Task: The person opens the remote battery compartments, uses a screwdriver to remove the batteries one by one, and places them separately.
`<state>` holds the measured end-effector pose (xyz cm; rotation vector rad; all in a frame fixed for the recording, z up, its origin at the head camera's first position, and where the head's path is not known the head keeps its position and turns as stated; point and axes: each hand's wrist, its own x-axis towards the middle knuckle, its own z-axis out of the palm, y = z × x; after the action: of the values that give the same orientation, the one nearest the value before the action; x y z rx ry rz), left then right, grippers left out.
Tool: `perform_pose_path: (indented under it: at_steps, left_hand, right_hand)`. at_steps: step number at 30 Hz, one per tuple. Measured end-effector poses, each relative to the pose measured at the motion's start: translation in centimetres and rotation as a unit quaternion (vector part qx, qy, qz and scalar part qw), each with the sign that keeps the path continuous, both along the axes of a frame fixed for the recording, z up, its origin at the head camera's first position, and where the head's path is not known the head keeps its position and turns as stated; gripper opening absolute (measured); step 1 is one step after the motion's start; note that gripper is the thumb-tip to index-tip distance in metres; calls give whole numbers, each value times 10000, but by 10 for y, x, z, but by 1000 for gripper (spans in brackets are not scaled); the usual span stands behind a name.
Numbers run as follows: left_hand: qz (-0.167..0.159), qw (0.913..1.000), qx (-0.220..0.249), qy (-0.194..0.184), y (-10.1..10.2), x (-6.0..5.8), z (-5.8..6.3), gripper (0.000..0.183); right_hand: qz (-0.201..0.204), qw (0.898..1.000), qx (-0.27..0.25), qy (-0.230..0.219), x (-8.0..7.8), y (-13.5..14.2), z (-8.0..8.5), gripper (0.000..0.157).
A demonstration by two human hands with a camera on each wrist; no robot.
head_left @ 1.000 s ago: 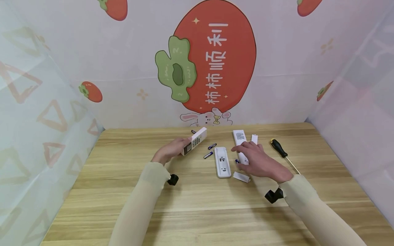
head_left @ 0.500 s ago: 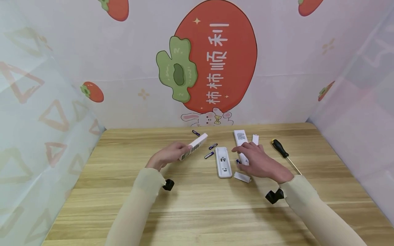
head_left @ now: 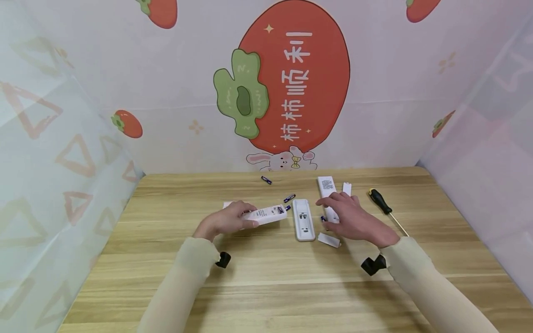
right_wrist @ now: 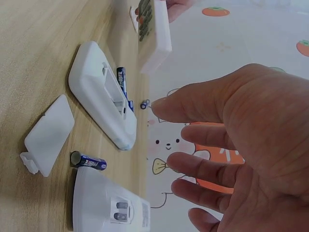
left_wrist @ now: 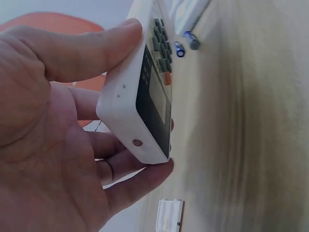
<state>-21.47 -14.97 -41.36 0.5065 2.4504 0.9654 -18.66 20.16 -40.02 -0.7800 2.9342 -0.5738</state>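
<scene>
My left hand [head_left: 226, 221] grips a white remote control [head_left: 268, 214] between thumb and fingers, above the table. Its printed back shows in the head view; in the left wrist view its screen and grey buttons [left_wrist: 161, 46] face the tabletop. The right hand [head_left: 354, 219] hovers with relaxed fingers, holding nothing, over a second white remote [head_left: 326, 183]. Between the hands lies a third white remote [head_left: 303, 221], its battery compartment uncovered. A blue battery [right_wrist: 89, 161] lies beside the second remote, near a loose battery cover [right_wrist: 50, 135].
More blue batteries [head_left: 289, 198] lie behind and left of the middle remote. A battery cover [head_left: 347, 188] sits at the back right, near a black-handled screwdriver [head_left: 379, 200]. Another white cover [left_wrist: 169, 216] lies past the left hand. A printed cloth wall [head_left: 183, 92] borders the table's back.
My left hand has drawn left and slightly nearer, turning its remote control from keypad side to printed back in the head view. The right hand has stayed nearly still.
</scene>
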Motion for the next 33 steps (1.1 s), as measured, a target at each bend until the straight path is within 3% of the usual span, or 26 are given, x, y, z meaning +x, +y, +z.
perform_pose_path:
  at_steps: [3, 6, 15, 20, 26, 33]
  left_hand:
    - [-301, 9980, -295, 463, 2, 4, -1, 42]
    - [-420, 9958, -517, 633, 5, 7, -3, 43]
    - [-331, 9935, -888, 638, 10, 12, -9, 46]
    - [-250, 9913, -1008, 813, 13, 15, -11, 49]
    - [-300, 9819, -1461, 1166, 18, 21, -13, 56]
    - [-288, 9789, -1589, 1248, 21, 24, -15, 60]
  right_hand:
    - [17, 10000, -9, 24, 0, 0, 0, 49]
    - [43, 10000, -14, 34, 0, 1, -1, 48]
    - [102, 9999, -43, 56, 2, 3, -1, 48]
    - [112, 9999, -46, 66, 2, 3, -1, 48]
    - [98, 9999, -29, 55, 1, 6, -3, 47]
    - [123, 9997, 130, 163, -2, 16, -4, 48]
